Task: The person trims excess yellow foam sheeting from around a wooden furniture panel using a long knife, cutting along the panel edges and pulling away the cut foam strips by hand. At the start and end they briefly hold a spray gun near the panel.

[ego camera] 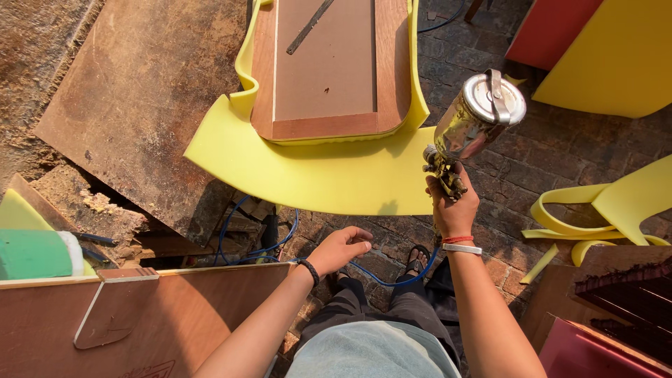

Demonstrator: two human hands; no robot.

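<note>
The spray gun (467,133) is held up in the right hand (453,206), whose grip is wrapped tight around the handle below the brass-coloured body, while the shiny metal cup with its clamped lid tilts up and to the right above the fist. It hangs over the right end of a large yellow foam sheet (322,171) that lies across the brick floor (546,157). A red band and a white band circle the right wrist. The left hand (341,248) floats lower and nearer the body, palm down, its grip loose and holding nothing, fingers gently curled and pointing right; a black band sits on that wrist. A blue hose (253,246) loops over the bricks beneath it and runs past a sandalled foot (417,260). On the foam rests a wooden seat panel (325,66) with a rounded brown frame, its edges lapped by the foam, and a thin metal strip (309,26) lies slantwise on it. To the left lies a stained brown board (133,105), and a plywood sheet (140,315) stands close at lower left. More yellow foam offcuts (595,210) curl at the right, near a red panel (549,28)
</note>
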